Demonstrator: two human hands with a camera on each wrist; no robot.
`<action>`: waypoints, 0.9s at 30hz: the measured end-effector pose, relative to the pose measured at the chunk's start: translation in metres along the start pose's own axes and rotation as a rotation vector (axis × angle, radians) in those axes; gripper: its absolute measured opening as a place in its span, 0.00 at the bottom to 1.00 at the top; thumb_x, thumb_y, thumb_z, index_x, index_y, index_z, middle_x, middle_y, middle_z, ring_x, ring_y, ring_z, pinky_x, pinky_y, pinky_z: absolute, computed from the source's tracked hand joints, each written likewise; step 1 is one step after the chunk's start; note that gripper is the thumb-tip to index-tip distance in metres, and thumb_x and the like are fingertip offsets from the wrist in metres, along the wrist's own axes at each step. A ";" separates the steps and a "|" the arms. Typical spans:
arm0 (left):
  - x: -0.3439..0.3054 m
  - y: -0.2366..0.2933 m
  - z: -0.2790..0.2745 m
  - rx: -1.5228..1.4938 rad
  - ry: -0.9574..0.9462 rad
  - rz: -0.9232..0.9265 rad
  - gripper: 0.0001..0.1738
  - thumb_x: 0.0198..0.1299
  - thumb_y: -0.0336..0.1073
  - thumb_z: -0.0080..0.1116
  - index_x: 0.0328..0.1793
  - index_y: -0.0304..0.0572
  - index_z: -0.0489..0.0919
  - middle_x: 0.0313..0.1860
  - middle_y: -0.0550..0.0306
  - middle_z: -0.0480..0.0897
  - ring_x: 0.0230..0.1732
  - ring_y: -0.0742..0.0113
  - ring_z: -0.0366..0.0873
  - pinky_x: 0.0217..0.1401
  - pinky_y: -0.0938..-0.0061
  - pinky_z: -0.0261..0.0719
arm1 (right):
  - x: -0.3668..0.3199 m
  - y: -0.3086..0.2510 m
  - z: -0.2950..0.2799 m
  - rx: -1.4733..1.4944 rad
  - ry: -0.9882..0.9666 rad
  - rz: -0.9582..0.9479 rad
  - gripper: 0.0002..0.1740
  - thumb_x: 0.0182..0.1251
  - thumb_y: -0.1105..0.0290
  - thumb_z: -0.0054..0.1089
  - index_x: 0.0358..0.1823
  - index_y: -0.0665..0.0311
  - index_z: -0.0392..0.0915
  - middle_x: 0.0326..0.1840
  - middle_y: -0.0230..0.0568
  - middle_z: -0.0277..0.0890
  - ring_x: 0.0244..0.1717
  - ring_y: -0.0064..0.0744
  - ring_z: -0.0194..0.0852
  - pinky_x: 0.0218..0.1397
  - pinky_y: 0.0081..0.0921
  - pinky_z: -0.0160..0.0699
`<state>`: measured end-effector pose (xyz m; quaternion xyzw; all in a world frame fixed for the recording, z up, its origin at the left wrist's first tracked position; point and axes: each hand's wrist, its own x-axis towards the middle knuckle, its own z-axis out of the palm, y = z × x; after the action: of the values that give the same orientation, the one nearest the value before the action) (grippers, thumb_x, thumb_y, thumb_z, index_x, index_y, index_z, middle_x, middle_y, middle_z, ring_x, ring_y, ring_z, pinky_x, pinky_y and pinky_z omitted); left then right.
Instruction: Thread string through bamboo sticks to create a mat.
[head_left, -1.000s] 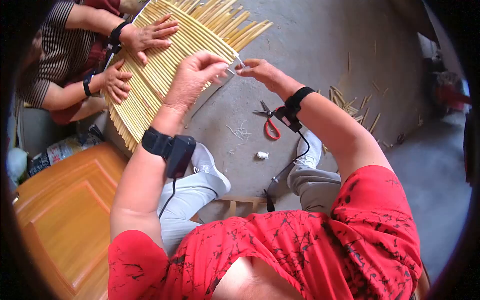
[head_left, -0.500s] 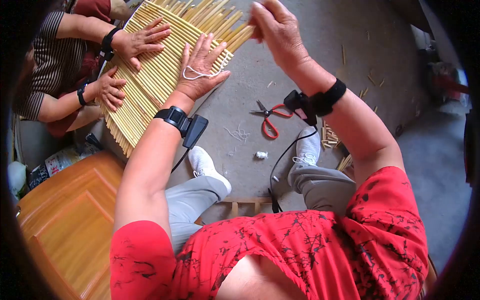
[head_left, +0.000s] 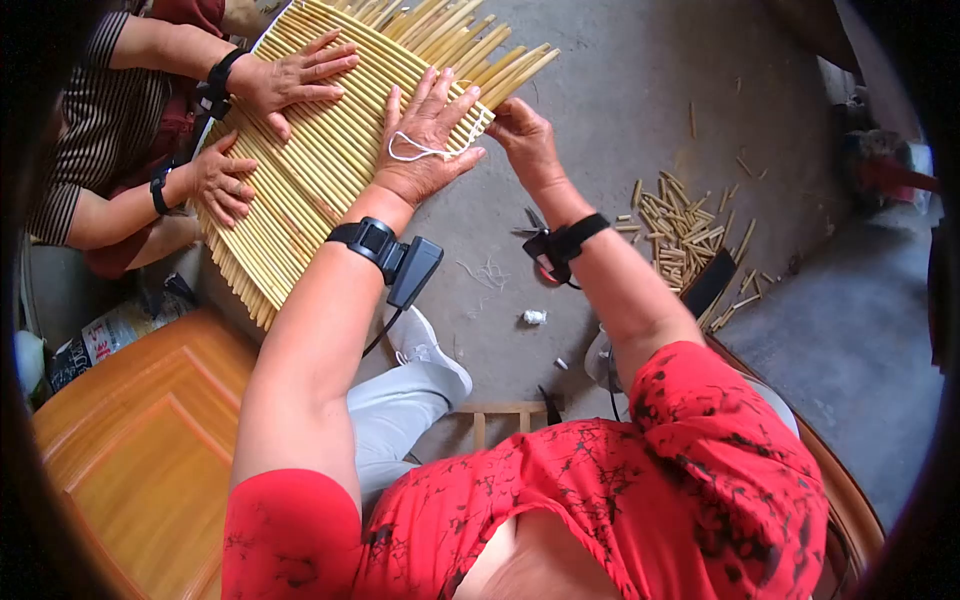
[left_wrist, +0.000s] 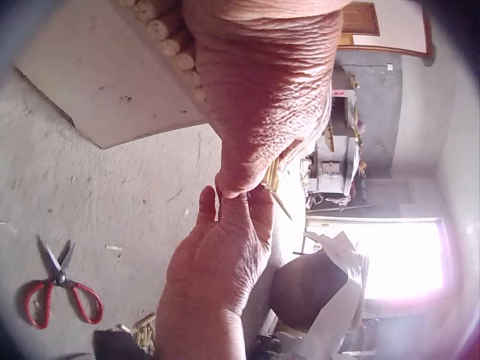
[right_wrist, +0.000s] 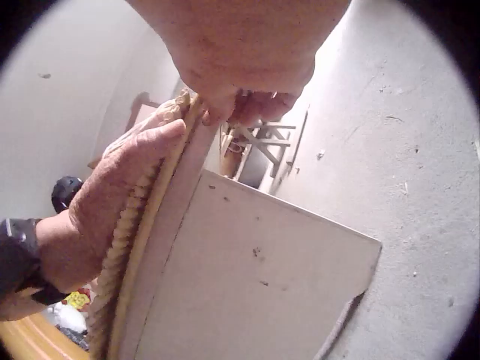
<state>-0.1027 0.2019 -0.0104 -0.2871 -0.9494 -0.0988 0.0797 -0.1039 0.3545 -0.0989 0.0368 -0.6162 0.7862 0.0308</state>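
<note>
A mat of yellow stalks [head_left: 300, 150] lies slanted before me, with white stitching along its near right corner. My left hand [head_left: 425, 140] rests flat on it with fingers spread. A loop of white string [head_left: 405, 150] crosses the back of that hand and runs to the corner. At the same corner is my right hand [head_left: 528, 148], its fingers bent in at the edge; what they pinch is hidden. In the right wrist view its fingertips [right_wrist: 214, 118] are right at the mat's end stalk. Another person's two hands [head_left: 290, 85] press flat on the mat's left side.
Red-handled scissors [left_wrist: 61, 281] lie on the concrete floor, partly covered by my right wrist in the head view. Cut stalk pieces [head_left: 680, 225] are heaped at right. A small white bundle [head_left: 535, 317] and loose thread lie near my shoe. A wooden panel [head_left: 150, 430] stands at lower left.
My left hand has gone from working at the corner to lying flat on the mat. My right hand rose up and away, then came back down to the corner.
</note>
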 end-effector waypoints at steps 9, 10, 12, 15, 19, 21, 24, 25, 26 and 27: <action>0.000 0.003 -0.002 -0.038 -0.010 0.001 0.40 0.44 0.53 0.63 0.66 0.61 0.64 0.69 0.54 0.58 0.71 0.57 0.49 0.69 0.48 0.41 | -0.016 0.000 0.029 -0.342 0.401 -0.338 0.09 0.47 0.82 0.60 0.28 0.65 0.70 0.26 0.40 0.69 0.27 0.36 0.70 0.32 0.26 0.70; 0.000 0.003 -0.002 -0.038 -0.008 0.003 0.39 0.44 0.53 0.63 0.66 0.61 0.64 0.69 0.54 0.58 0.71 0.56 0.50 0.69 0.49 0.41 | -0.016 0.000 0.029 -0.336 0.405 -0.330 0.09 0.47 0.82 0.60 0.28 0.65 0.70 0.26 0.40 0.69 0.27 0.36 0.70 0.32 0.26 0.70; 0.000 0.003 -0.001 -0.049 -0.004 0.007 0.39 0.44 0.50 0.63 0.65 0.60 0.64 0.69 0.54 0.58 0.71 0.55 0.50 0.69 0.50 0.40 | -0.013 -0.001 0.025 -0.395 0.362 -0.418 0.09 0.46 0.83 0.59 0.28 0.65 0.69 0.25 0.42 0.68 0.28 0.41 0.68 0.32 0.29 0.69; 0.000 0.001 0.001 -0.054 0.002 0.004 0.40 0.41 0.52 0.63 0.65 0.63 0.65 0.68 0.54 0.59 0.71 0.57 0.50 0.70 0.48 0.39 | -0.013 -0.003 0.022 -0.383 0.319 -0.409 0.09 0.46 0.83 0.59 0.27 0.65 0.69 0.24 0.42 0.68 0.28 0.43 0.66 0.32 0.31 0.68; 0.001 0.004 -0.003 -0.082 -0.001 0.008 0.38 0.43 0.48 0.64 0.64 0.61 0.65 0.68 0.54 0.59 0.71 0.55 0.50 0.70 0.49 0.38 | -0.016 0.011 0.021 -0.370 0.309 -0.369 0.08 0.46 0.82 0.59 0.27 0.65 0.70 0.23 0.43 0.68 0.28 0.43 0.67 0.32 0.31 0.68; 0.000 0.002 -0.002 -0.062 0.002 0.011 0.37 0.43 0.48 0.64 0.64 0.61 0.66 0.68 0.55 0.59 0.71 0.55 0.50 0.70 0.49 0.40 | -0.028 0.048 0.010 -0.476 0.277 -0.265 0.08 0.46 0.80 0.59 0.26 0.64 0.70 0.24 0.44 0.68 0.28 0.44 0.67 0.31 0.31 0.67; 0.000 0.002 0.000 -0.021 -0.009 -0.006 0.37 0.44 0.52 0.63 0.64 0.62 0.66 0.68 0.56 0.59 0.71 0.56 0.50 0.71 0.49 0.40 | -0.066 0.091 -0.014 -0.397 0.225 -0.013 0.06 0.51 0.76 0.60 0.27 0.65 0.70 0.23 0.39 0.68 0.26 0.32 0.66 0.30 0.25 0.66; -0.001 0.000 -0.001 -0.024 -0.014 -0.010 0.37 0.44 0.52 0.63 0.64 0.62 0.66 0.68 0.56 0.59 0.71 0.56 0.50 0.71 0.49 0.40 | -0.076 0.097 -0.020 -0.298 0.214 0.133 0.06 0.54 0.74 0.60 0.28 0.65 0.71 0.23 0.35 0.68 0.26 0.26 0.65 0.30 0.23 0.65; 0.000 0.001 -0.001 -0.031 -0.006 -0.007 0.37 0.44 0.52 0.63 0.64 0.62 0.66 0.68 0.56 0.59 0.71 0.56 0.50 0.70 0.48 0.40 | -0.078 0.097 -0.028 -0.305 0.214 0.138 0.06 0.54 0.74 0.60 0.28 0.65 0.71 0.23 0.35 0.68 0.26 0.26 0.65 0.30 0.23 0.65; 0.000 0.002 -0.001 -0.037 0.002 -0.005 0.38 0.43 0.53 0.63 0.64 0.62 0.66 0.68 0.56 0.59 0.71 0.56 0.50 0.70 0.48 0.41 | -0.074 0.093 -0.037 -0.221 0.241 0.192 0.05 0.56 0.73 0.59 0.28 0.65 0.71 0.24 0.32 0.68 0.27 0.22 0.63 0.30 0.21 0.65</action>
<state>-0.1011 0.2036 -0.0090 -0.2862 -0.9480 -0.1169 0.0751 -0.0394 0.3677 -0.2046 -0.1201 -0.6915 0.7116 0.0329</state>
